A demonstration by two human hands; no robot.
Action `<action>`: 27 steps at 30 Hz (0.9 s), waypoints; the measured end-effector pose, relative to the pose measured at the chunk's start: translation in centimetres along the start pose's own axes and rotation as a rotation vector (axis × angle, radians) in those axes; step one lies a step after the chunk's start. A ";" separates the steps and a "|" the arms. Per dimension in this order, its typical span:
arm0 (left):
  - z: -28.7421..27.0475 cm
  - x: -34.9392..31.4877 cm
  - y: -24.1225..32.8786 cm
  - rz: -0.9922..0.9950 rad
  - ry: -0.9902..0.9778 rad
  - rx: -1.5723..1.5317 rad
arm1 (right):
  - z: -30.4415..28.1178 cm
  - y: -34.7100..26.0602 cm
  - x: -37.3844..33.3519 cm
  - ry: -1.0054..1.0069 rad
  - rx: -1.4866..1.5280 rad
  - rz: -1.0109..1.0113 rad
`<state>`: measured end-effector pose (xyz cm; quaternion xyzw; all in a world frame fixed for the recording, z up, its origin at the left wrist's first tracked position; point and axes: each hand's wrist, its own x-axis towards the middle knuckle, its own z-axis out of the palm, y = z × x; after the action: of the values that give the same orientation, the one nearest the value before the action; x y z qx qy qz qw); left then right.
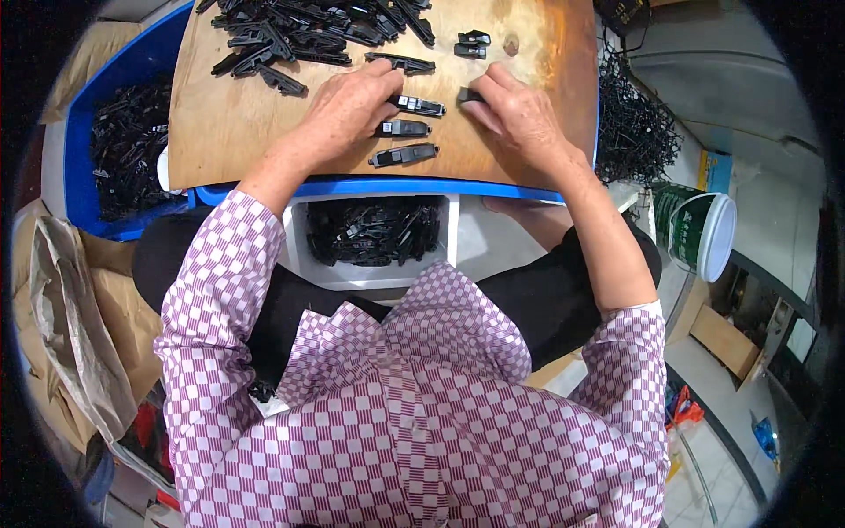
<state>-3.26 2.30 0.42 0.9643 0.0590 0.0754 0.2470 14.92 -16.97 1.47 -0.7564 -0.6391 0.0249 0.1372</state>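
Note:
My left hand (352,104) is over the wooden board with its fingers bent. Its fingertips are against the left end of a long black plastic part (421,106), and its index finger reaches a similar black part (403,63) just above. Two more long black parts, one (405,128) below the other's row and another (403,155) nearest me, lie side by side. To the right, my right hand (518,113) pinches a small black piece (468,95) between thumb and fingers, partly hidden. Two small black pieces (472,45) lie beyond it.
A heap of black plastic parts (308,31) covers the board's (546,53) far left. A blue tub (77,176) of black parts stands left; a white box (451,238) with more sits below the board's front edge. Thin black pieces (638,123) and a green bucket (695,231) are right.

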 end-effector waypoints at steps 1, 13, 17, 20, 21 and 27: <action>0.0 0.0 0.1 0.020 0.018 -0.005 | -0.1 -0.7 0.3 0.004 0.055 -0.010; -0.2 0.4 0.6 0.000 -0.029 -0.064 | 0.4 -3.2 0.8 -0.120 0.159 0.028; -0.4 0.2 0.5 0.024 -0.052 -0.073 | 2.2 -4.3 1.4 -0.071 0.169 0.035; -0.1 0.5 0.0 0.019 -0.055 -0.043 | 2.7 -4.6 2.1 0.000 0.217 0.006; -0.3 0.7 0.0 0.011 -0.056 -0.029 | 2.2 -4.4 2.3 -0.039 0.224 0.006; -0.9 0.9 -0.3 -0.001 0.046 -0.062 | 0.8 -0.3 2.8 0.105 0.136 0.040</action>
<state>-2.59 3.07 1.17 0.9541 0.0629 0.0993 0.2755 15.00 -14.08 1.10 -0.7582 -0.6126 0.0315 0.2212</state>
